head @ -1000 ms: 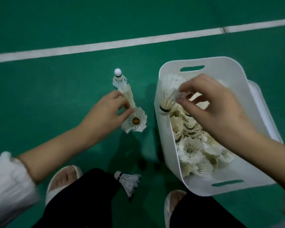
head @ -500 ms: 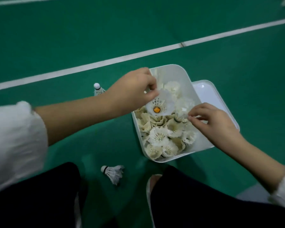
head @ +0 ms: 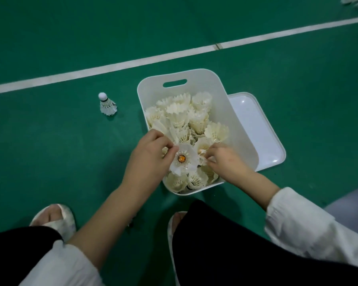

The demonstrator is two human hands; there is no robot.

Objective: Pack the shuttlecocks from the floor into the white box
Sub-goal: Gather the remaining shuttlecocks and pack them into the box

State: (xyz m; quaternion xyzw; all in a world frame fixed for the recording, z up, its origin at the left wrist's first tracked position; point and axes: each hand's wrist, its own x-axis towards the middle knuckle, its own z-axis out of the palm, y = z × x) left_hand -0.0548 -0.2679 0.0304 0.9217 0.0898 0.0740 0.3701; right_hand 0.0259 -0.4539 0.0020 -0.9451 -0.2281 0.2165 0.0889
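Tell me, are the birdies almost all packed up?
Mostly. The white box already holds a big pile. The left hand is setting a shuttlecock onto the pile, with the right hand beside it. One upright shuttlecock waits on the green floor, and more show far off.

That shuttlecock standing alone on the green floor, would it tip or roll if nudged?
The lone shuttlecock stands on its wide feather skirt, round cork up, so it probably resists a light nudge. Knocked over, its cone shape would likely roll in a curve. The thin feathers look light and crushable.
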